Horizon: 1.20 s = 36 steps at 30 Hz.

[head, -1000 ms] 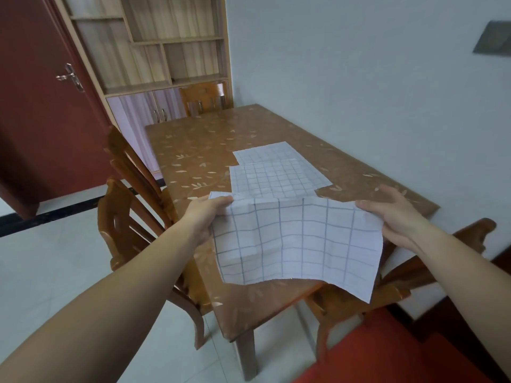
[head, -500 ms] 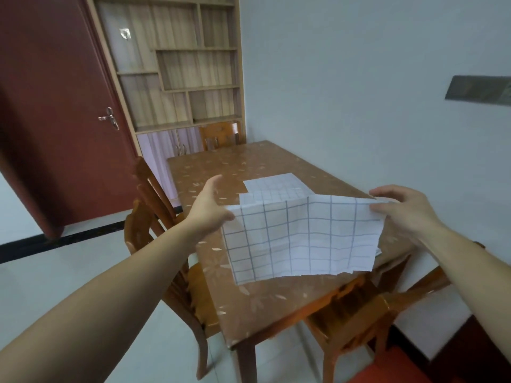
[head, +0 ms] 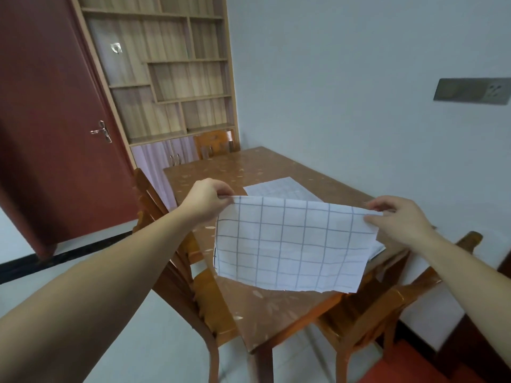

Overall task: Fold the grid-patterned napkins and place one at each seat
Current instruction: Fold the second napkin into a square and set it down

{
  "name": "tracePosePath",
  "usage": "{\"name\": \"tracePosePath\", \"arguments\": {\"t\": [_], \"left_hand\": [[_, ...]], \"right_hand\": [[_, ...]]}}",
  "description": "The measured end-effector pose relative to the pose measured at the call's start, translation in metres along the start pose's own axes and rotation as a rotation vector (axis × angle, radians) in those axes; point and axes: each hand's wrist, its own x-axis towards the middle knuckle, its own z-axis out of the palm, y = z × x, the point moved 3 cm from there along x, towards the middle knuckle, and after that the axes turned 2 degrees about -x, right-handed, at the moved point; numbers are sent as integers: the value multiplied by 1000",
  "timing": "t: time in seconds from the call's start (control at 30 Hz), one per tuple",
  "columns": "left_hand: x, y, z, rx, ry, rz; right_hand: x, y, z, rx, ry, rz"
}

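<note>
Home dining room: wooden table (head: 265,322), chairs (head: 177,261), wall shelving (head: 177,78).

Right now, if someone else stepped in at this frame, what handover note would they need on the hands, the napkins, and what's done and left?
Left hand: pinches the top left corner of the held grid napkin.
Right hand: pinches its top right corner.
The held grid napkin hangs spread out above the near end of the wooden table. At least one flat grid napkin lies mid-table behind it.
Done: one napkin is up in both hands; none is seen folded or placed at a seat.
Left: fold this one, set it at a seat, then repeat for the rest.
</note>
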Motion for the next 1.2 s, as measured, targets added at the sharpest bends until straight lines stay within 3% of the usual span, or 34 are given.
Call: {"name": "tracePosePath", "arguments": {"t": [0.13, 0.27, 0.43, 0.53, 0.7, 0.8, 0.97, 1.07, 1.13, 1.2], "left_hand": [[2, -5, -5, 8, -36, -2], [4, 11, 0, -59, -144, 52], [6, 38, 4, -86, -256, 209], [6, 41, 0, -101, -273, 253], [7, 38, -11, -149, -201, 292], [10, 37, -22, -147, -137, 309], [20, 32, -29, -107, -48, 330], [18, 40, -26, -116, -20, 355], [17, 44, -22, -116, -49, 365], [17, 49, -19, -92, -116, 375]], "right_hand": [[-15, -3, 22, -99, -72, 77], [-36, -13, 71, -614, -476, 199], [-51, -88, 124, -24, -463, -128], [-53, -124, 137, 78, -391, -304], [-53, -139, 135, 222, -282, -362], [-55, -125, 132, 57, -466, -242], [-80, -54, 143, -747, -958, -125], [-100, -19, 156, -894, -1185, -45], [-104, -17, 155, -987, -1214, -54], [-93, -27, 149, -830, -1117, -108]]}}
